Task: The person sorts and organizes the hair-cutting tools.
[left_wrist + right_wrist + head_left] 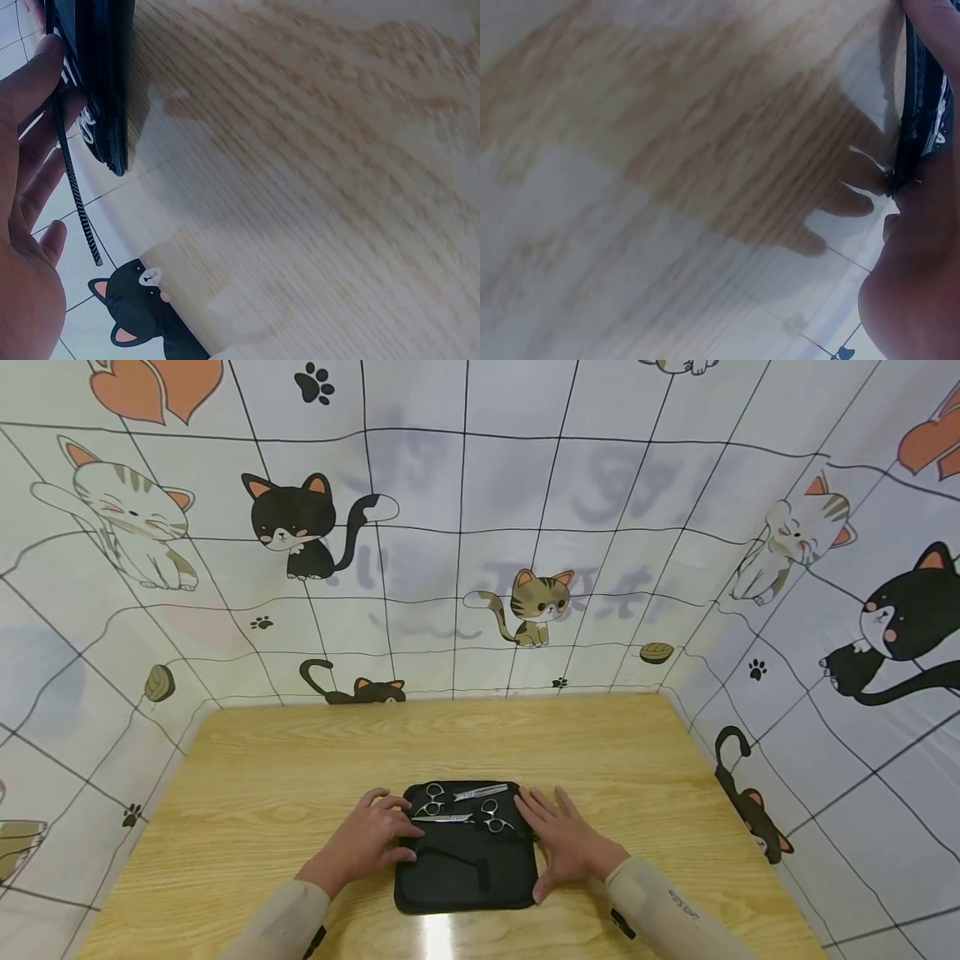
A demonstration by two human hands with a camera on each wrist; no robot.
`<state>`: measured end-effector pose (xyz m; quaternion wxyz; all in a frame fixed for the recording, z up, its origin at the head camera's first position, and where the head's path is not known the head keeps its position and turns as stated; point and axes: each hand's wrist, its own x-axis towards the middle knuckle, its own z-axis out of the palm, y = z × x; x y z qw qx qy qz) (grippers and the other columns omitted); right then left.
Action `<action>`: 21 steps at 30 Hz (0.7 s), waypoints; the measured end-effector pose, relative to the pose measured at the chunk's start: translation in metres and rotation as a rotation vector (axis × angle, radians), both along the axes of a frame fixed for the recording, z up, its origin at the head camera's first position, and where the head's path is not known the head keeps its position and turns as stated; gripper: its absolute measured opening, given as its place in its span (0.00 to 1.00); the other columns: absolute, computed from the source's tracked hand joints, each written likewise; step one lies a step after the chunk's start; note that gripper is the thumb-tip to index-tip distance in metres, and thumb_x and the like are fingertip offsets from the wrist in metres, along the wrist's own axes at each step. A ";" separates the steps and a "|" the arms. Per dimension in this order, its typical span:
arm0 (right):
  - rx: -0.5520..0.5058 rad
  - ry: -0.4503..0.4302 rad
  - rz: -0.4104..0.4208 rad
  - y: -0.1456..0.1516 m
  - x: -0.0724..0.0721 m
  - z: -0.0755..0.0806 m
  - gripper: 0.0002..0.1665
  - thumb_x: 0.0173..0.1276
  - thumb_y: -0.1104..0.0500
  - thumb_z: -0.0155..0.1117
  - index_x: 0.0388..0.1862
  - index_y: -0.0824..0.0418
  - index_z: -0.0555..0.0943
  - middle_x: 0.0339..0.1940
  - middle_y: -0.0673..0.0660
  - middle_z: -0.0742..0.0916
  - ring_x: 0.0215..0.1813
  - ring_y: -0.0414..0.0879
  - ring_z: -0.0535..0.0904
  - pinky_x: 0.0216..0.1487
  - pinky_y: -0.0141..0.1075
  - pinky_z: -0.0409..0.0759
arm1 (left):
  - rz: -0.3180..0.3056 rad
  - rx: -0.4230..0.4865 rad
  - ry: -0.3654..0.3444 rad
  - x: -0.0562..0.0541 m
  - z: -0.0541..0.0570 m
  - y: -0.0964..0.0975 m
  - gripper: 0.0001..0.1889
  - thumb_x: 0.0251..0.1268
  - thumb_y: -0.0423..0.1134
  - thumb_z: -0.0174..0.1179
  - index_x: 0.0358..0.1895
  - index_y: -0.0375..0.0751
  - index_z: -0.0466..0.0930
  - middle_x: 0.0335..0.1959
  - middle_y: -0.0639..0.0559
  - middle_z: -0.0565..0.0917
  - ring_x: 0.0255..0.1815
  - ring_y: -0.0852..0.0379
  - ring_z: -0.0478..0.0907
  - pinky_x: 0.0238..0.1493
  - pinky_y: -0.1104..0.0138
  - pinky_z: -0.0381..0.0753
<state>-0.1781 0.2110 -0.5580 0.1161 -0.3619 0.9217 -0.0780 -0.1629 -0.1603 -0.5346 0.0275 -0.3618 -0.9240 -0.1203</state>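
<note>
One black case (438,892), lower centre, bearing two scissors (453,818). Left hand (367,839): pinching thin black strip (75,191). Right hand (566,843): resting straight-fingered against case's right edge. Step, apparently: handling strip; next move likely calling for steadying case.

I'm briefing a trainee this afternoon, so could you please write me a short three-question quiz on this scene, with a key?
1. How many pairs of scissors lie in the black case?
2. True or false: the right hand is gripping one of them.
3. In the head view, which way do the blades of the lower pair point: a) left, b) right, c) straight down?

Key
1. Two.
2. False; it touches the right edge of the black case and holds no scissors.
3. a) left.
</note>
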 end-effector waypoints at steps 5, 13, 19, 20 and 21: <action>0.013 -0.001 -0.037 -0.004 -0.002 0.002 0.86 0.32 0.15 0.65 0.80 0.62 0.44 0.82 0.61 0.49 0.82 0.57 0.44 0.76 0.63 0.34 | 0.019 0.011 0.029 -0.001 0.001 -0.003 0.16 0.55 0.56 0.68 0.45 0.58 0.89 0.38 0.64 0.89 0.59 0.54 0.77 0.67 0.48 0.65; 0.051 -0.030 -0.075 -0.012 -0.015 0.000 0.87 0.32 0.14 0.64 0.81 0.60 0.43 0.82 0.58 0.47 0.83 0.55 0.42 0.76 0.63 0.34 | 0.060 -0.001 0.078 -0.005 0.001 -0.005 0.15 0.55 0.55 0.68 0.44 0.57 0.89 0.39 0.66 0.89 0.58 0.53 0.77 0.66 0.48 0.66; 0.038 -0.020 -0.072 -0.015 -0.023 0.001 0.85 0.34 0.17 0.68 0.80 0.62 0.44 0.82 0.60 0.48 0.82 0.56 0.43 0.76 0.63 0.35 | 0.101 -0.022 0.081 -0.007 -0.002 -0.005 0.15 0.56 0.55 0.67 0.45 0.57 0.89 0.40 0.66 0.89 0.60 0.54 0.76 0.68 0.48 0.65; 0.031 -0.020 -0.070 -0.016 -0.024 0.002 0.85 0.34 0.18 0.69 0.80 0.63 0.44 0.82 0.61 0.49 0.82 0.57 0.44 0.76 0.64 0.35 | 0.104 -0.024 0.082 -0.007 -0.003 -0.005 0.15 0.56 0.56 0.67 0.45 0.57 0.89 0.40 0.66 0.89 0.60 0.54 0.76 0.68 0.48 0.65; 0.022 -0.019 -0.067 -0.016 -0.025 0.002 0.85 0.34 0.19 0.70 0.80 0.63 0.45 0.82 0.62 0.49 0.82 0.58 0.44 0.76 0.64 0.35 | 0.104 -0.024 0.084 -0.007 -0.004 -0.005 0.15 0.56 0.56 0.67 0.45 0.57 0.89 0.40 0.66 0.89 0.60 0.54 0.76 0.68 0.48 0.65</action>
